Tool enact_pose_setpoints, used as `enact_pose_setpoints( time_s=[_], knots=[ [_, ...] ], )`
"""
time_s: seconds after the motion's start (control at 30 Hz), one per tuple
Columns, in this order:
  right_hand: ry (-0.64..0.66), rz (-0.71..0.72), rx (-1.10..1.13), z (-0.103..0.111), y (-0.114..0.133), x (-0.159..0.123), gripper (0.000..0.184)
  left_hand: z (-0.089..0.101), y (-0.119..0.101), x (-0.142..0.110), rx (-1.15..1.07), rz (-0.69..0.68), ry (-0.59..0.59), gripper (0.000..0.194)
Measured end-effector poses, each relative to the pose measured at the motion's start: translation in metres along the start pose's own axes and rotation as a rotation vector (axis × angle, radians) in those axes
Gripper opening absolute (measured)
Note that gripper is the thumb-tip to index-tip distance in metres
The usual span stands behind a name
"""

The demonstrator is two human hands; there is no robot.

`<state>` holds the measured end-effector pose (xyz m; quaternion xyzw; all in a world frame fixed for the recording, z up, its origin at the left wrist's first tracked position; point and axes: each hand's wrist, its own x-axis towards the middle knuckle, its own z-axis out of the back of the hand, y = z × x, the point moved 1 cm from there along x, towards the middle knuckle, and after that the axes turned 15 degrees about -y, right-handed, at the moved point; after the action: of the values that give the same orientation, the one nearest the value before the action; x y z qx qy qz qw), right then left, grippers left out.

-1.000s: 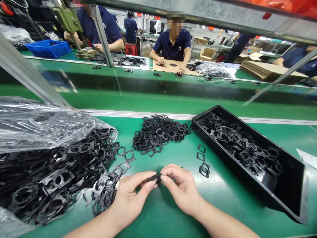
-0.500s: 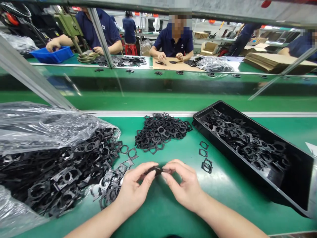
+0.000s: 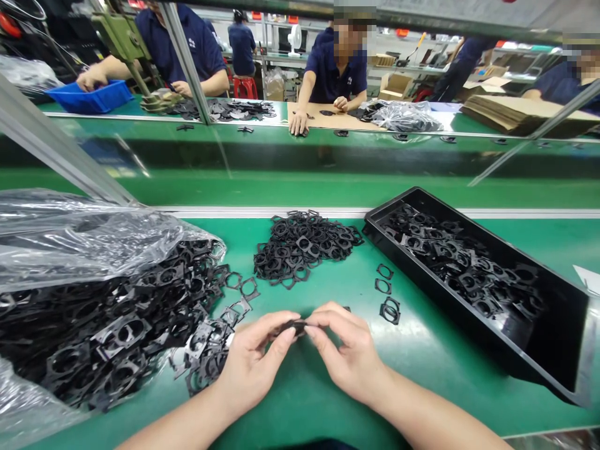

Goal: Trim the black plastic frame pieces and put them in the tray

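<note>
Between my left hand (image 3: 255, 356) and my right hand (image 3: 347, 350), fingertips pinch a small black plastic frame (image 3: 295, 326), mostly hidden by my fingers. To the left, near my left hand, a large heap of black frames (image 3: 107, 331) spills from a clear plastic bag (image 3: 79, 244). A smaller heap of black frames (image 3: 302, 247) lies straight ahead on the green bench mat (image 3: 300, 406). Several loose frames (image 3: 388, 294) sit in a short row beyond my right hand. Further right stands a black tray (image 3: 473, 331) holding more frames.
An aluminium rail (image 3: 47, 125) and a long divider cross the bench beyond the frames. On the far bench, a co-worker (image 3: 335, 72) works on a cardboard sheet, and another person's hand (image 3: 91, 78) reaches into a blue bin (image 3: 89, 97).
My hands stay together on the small frame, with little movement. The head view has tilted level. The co-worker opposite has reached a hand toward the near edge of the far bench.
</note>
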<state>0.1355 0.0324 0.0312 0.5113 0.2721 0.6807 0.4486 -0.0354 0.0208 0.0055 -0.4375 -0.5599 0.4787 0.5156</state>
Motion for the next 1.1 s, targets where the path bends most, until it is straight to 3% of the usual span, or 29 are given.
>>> enact_pose_setpoints(
  time_s=[0.2,0.27,0.4,0.5,0.63,0.73,0.8,0.87,0.97,1.1],
  knots=[
    [-0.02,-0.12,0.03,-0.002,-0.003,0.001,0.012,0.002,-0.001,0.004,0.109,-0.112,0.036,0.024],
    [-0.001,-0.265,0.097,-0.004,-0.007,0.001,0.018,0.003,-0.001,0.006,0.214,-0.245,0.008,0.025],
    [0.192,-0.707,0.456,-0.011,-0.017,-0.001,0.038,0.001,-0.003,0.008,0.372,-0.566,-0.022,0.033],
    [0.214,-0.833,0.596,-0.014,-0.021,-0.002,0.039,0.0,-0.003,0.006,0.385,-0.644,0.018,0.038],
    [0.171,-0.816,0.575,-0.012,-0.022,-0.001,0.037,0.003,0.001,0.006,0.337,-0.48,0.014,0.04],
    [0.167,-0.743,0.46,-0.009,-0.021,-0.001,0.036,0.006,0.004,0.009,0.238,-0.156,-0.037,0.025],
    [0.167,-0.653,0.371,-0.007,-0.02,-0.002,0.033,0.007,0.006,0.012,0.15,0.093,-0.004,0.012],
    [0.143,-0.513,0.267,-0.006,-0.02,-0.002,0.026,0.006,0.005,0.014,0.084,0.269,0.042,0.014],
    [0.081,-0.37,0.163,-0.004,-0.021,-0.003,0.013,0.006,0.004,0.017,0.057,0.372,0.044,0.016],
    [0.018,-0.465,0.187,-0.007,-0.023,-0.003,0.011,0.006,0.003,0.019,0.105,0.325,0.016,0.013]
  ],
)
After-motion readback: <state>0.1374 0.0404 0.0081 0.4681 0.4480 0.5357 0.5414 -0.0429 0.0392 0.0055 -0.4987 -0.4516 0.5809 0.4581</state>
